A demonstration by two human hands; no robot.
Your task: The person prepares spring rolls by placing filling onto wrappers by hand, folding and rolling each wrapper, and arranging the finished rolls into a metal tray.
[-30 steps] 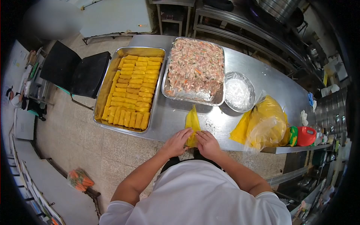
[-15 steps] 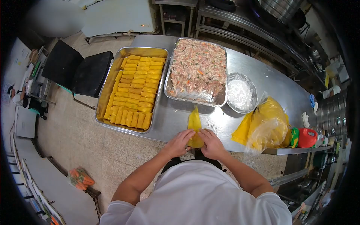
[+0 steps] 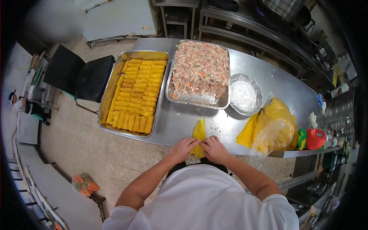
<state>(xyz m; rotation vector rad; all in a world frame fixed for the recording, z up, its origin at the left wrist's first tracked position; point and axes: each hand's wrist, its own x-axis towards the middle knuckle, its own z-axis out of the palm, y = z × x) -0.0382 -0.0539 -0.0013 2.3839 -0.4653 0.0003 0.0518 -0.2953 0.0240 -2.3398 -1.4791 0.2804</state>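
A yellow wrapper [image 3: 199, 130] lies at the front edge of the steel table, its pointed end away from me. My left hand [image 3: 182, 150] grips its left side, and my right hand [image 3: 215, 148] its right, fingers of both closed and nearly meeting over it. Left of them, a tray [image 3: 163, 92] holds rows of yellow rolls [image 3: 140, 88]. Beyond the hands stands a tray of minced filling [image 3: 200, 71] with orange and green bits, its near end partly bare. To its right is a round metal bowl [image 3: 245, 94] with white residue.
A plastic bag with yellow wrappers [image 3: 274, 122] sits at the right front, beside a red container [image 3: 315, 138]. A black chair [image 3: 87, 76] stands left of the table [image 3: 281, 73]. Another person [image 3: 21, 104] is at the far left. A bag of carrots [image 3: 86, 184] is at lower left.
Both hands have moved slightly toward me with the wrapper. The wrapper's far point now reaches less far up the table.
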